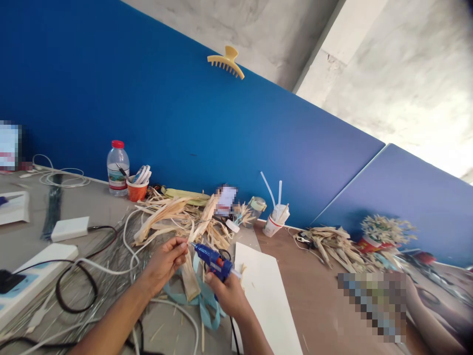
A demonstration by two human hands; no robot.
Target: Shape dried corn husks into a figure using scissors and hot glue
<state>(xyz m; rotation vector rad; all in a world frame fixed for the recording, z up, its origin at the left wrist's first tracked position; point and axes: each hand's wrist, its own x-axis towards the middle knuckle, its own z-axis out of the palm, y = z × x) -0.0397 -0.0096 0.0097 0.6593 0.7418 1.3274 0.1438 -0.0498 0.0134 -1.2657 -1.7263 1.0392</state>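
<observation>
Far left of the counter: white power strip with black plug in it, white adapter just behind, coiled white cable further back near the blue partition. Loose cables and a spread of thin wires clutter the surface around the left forearm, so that side is congested. Red-capped bottle stands beside an orange cup holding a pen and white items. Dried husks are heaped in front of the partition, right up behind the hands.

Left hand: thumb and fingertips pressed together just beside the nozzle; anything pinched there is too small to tell. Blue glue gun is mid-counter above husks and light-blue ribbon, nozzle pointing left, right hand wrapped around its grip. Black cord runs down by the right wrist.

Right of that: white board lying flat, lidded jar, white cup with straws, then another husk pile and a co-worker's arm at far right
</observation>
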